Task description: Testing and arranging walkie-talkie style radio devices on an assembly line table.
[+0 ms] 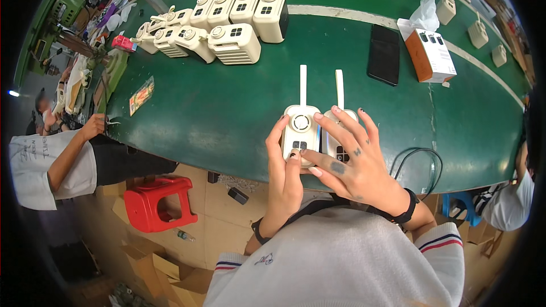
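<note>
Two cream boxy devices with upright strap loops are side by side at the front edge of the green table. The left cream device (301, 122) has a round ringed dial and a block of dark square buttons. My left hand (284, 179) is closed along its left side, thumb by the buttons. My right hand (358, 162) spreads its fingers over both devices; the index tip touches the left device's buttons, and the thumb is by its near end. The right cream device (341, 150) is largely covered by that hand.
Several similar cream devices (234, 45) stand at the back left of the green table (199, 119). A black phone-like slab (384, 55) and an orange-white box (430, 55) are at right, with a black cable (418, 150) nearer. A red stool (161, 204) and another person (62, 159) are left.
</note>
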### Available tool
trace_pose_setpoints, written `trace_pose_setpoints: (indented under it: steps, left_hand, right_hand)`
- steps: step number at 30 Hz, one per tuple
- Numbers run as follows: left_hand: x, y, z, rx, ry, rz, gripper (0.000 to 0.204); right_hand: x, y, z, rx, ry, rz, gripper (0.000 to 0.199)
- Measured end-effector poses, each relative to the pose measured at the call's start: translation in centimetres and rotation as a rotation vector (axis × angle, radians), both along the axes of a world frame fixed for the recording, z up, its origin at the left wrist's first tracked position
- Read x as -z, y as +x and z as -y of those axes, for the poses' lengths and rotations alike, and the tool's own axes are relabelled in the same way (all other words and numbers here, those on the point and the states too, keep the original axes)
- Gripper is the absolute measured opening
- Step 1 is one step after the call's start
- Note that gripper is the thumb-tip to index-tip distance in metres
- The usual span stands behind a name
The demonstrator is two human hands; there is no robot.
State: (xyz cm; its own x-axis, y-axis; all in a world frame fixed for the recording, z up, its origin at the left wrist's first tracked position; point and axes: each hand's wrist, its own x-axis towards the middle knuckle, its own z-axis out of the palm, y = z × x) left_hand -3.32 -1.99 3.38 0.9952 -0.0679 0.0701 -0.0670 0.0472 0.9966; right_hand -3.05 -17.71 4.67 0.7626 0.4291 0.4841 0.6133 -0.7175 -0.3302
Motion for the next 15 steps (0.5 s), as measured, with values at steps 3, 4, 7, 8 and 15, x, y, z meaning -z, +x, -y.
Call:
trace_pose_setpoints:
  steps: [3,4,7,8,15]
  left_hand:
    - [-0.1,0.1,0.0,0.002,0.003,-0.025,0.054]
    - [0.0,0.1,-0.1,0.010,-0.022,-0.057,0.055]
    - [0.7,0.0,-0.4,0.024,0.012,-0.061,0.055]
    - [1.2,-0.2,-0.5,0.024,0.010,-0.062,0.055]
    - [4.2,0.3,-1.4,-0.001,0.098,0.104,0.064]
  right_hand:
    - [0.0,-0.4,0.3,0.003,0.016,-0.001,0.024]
    - [0.3,-0.7,0.7,0.004,0.018,0.002,0.024]
    - [1.2,-1.6,2.9,0.042,0.066,0.068,0.026]
    - [1.3,-1.7,3.1,0.042,0.064,0.068,0.026]
    - [2.4,-1.0,3.6,0.018,0.182,0.020,0.021]
